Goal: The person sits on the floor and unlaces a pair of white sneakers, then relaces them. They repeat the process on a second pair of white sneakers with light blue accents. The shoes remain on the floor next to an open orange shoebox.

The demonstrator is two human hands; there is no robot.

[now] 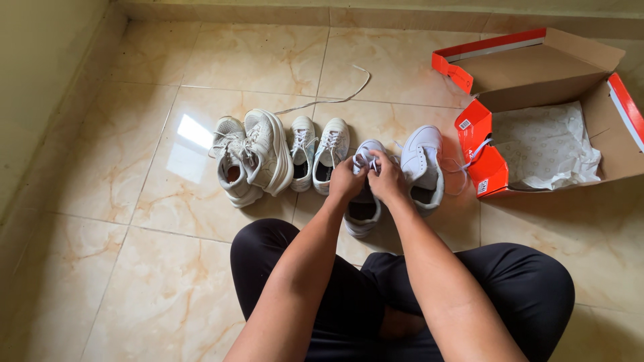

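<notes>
Left hand (pixel 346 181), right hand (pixel 387 179) fingers pinching laces (pixel 363 160) atop white sneaker (pixel 363 211)

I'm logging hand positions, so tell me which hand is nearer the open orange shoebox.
Right. The right hand works the laces of the white sneaker, on the side facing the orange shoebox; the left hand grips the same laces, one hand farther away.
</notes>
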